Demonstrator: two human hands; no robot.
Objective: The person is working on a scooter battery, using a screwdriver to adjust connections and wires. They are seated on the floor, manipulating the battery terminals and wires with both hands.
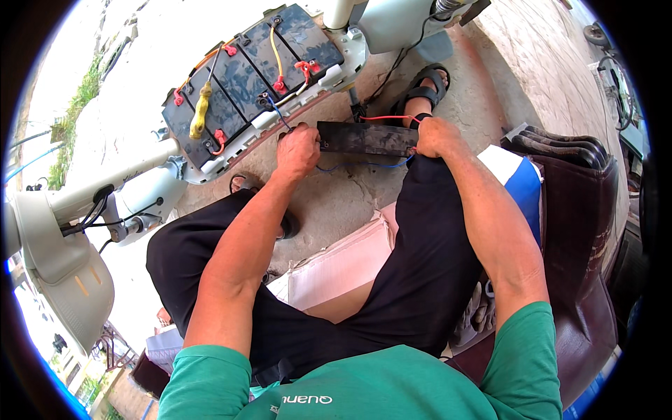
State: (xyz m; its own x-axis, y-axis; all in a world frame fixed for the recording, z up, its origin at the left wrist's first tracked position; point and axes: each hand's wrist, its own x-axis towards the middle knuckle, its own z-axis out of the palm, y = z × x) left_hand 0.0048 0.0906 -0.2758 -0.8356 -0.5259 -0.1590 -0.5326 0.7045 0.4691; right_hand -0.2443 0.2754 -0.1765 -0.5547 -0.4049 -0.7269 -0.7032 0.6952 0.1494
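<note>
Battery leads partly fitted, we judge — the black module is outside the battery tray.
We see leads on several terminals of the batteries, and a yellow-handled screwdriver lying on top; what is left to connect, we cannot tell. The module is between our two hands, above the floor: left hand closed around its left end, right hand around the right — red wire and blue wire beside it.
</note>
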